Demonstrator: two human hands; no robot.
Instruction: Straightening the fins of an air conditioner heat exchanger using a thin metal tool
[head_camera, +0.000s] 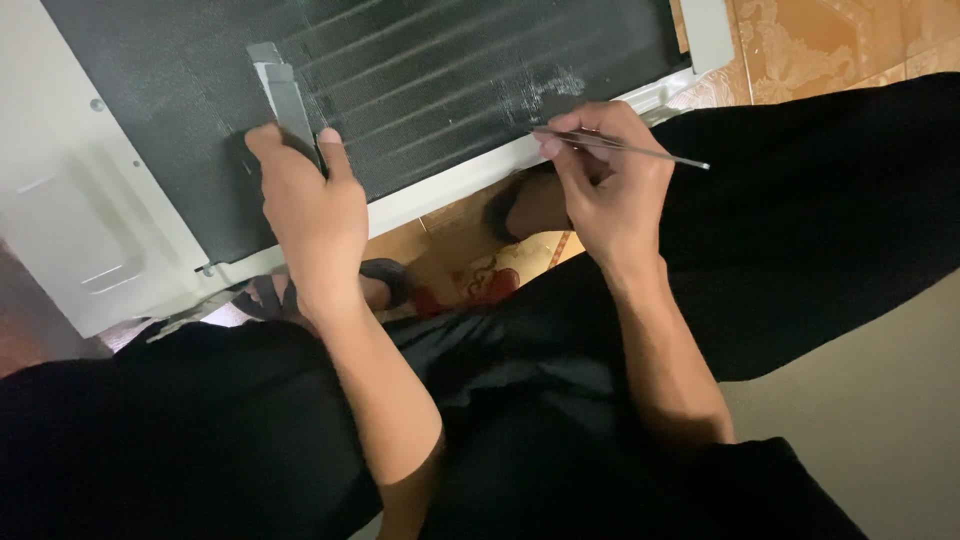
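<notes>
A white appliance unit (70, 180) lies on its side with a dark finned coil panel (440, 70) facing me. My left hand (312, 210) grips a grey flat tool (283, 100) and holds it against the panel's left part. My right hand (605, 185) pinches a thin metal rod (640, 150) like a pen, its tip resting at the panel's lower edge beside a scuffed pale patch (545, 85).
My legs in black trousers (800, 220) frame the unit on both sides. A sandalled foot (375, 285) and an orange patterned tile floor (830, 40) show beneath. A beige surface (880, 420) lies at the lower right.
</notes>
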